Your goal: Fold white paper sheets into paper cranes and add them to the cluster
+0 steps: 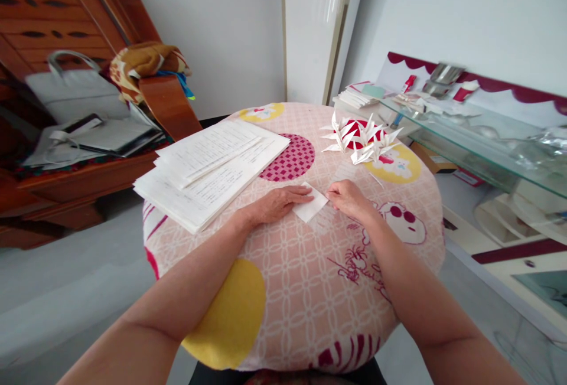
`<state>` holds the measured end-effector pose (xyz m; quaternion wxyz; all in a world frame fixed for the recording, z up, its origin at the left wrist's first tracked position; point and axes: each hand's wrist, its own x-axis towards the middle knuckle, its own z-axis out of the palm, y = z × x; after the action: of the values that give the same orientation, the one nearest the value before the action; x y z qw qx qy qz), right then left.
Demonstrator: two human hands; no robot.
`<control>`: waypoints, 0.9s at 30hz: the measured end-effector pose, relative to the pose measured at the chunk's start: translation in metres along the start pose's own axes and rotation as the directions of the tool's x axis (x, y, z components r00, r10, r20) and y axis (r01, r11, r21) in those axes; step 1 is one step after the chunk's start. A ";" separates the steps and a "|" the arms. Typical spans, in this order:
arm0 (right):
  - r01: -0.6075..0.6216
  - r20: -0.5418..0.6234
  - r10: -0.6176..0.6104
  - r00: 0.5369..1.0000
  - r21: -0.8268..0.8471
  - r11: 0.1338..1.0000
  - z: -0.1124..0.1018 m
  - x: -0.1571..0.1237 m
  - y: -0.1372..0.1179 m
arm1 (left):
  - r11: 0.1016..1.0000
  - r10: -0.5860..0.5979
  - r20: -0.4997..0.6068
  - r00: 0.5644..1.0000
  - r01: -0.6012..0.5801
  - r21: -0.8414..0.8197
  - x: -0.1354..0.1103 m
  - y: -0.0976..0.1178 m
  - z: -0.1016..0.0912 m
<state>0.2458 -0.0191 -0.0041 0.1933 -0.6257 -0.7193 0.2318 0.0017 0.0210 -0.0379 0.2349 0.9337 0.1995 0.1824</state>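
Observation:
A small folded square of white paper [312,205] lies on the cloth-covered round table [292,279]. My left hand [280,202] rests flat over its left side, fingers stretched out across the sheet. At the right corner of the paper, my right hand [348,197] pinches the edge between closed fingertips. Several white folded paper cranes [361,137] stand in a cluster beyond my right hand. To the left, a stack of written paper sheets [212,166] lies with a narrow strip on top.
A wooden bench [57,7] at the left holds a grey bag [71,93] and a brown patterned cloth [148,66]. On the right, a glass-topped cabinet [478,137] carries papers, metal tins and a red cup [465,91]. A tall white air conditioner [312,36] stands behind.

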 end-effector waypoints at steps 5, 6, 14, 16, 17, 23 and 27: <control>-0.123 0.081 0.112 0.990 0.153 0.981 0.004 0.002 0.002 | 1.000 -0.022 -0.041 0.999 0.023 0.002 0.001 0.002 0.001; -0.142 0.090 0.125 0.988 0.220 0.965 0.005 0.002 0.002 | 1.000 -0.031 -0.059 0.998 0.031 0.003 0.002 0.002 0.001; 0.191 -0.136 -0.143 0.980 0.464 0.865 0.004 -0.004 -0.009 | 0.886 -0.380 -0.370 0.848 0.218 -0.410 0.004 0.000 0.005; 0.255 -0.193 -0.184 0.964 0.473 0.843 0.002 -0.006 -0.011 | 0.779 -0.442 -0.335 0.832 0.172 -0.603 0.004 0.004 0.001; 0.280 -0.218 -0.196 0.956 0.479 0.832 0.002 -0.007 -0.012 | 0.712 -0.466 -0.311 0.828 0.143 -0.687 0.005 0.007 -0.002; 0.370 -0.319 -0.240 0.917 0.453 0.812 0.000 -0.015 -0.020 | 0.439 -0.557 -0.279 0.782 -0.008 -0.899 0.008 0.026 -0.009; 0.417 -0.372 -0.288 0.882 0.333 0.846 -0.002 -0.019 -0.022 | 0.446 -0.540 -0.282 0.793 -0.015 -0.895 0.010 0.031 -0.009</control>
<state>0.2316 -0.0403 0.0108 0.4673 -0.4557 -0.7204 0.2346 0.0150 0.0032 -0.0122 0.6303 0.5500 0.2867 0.4669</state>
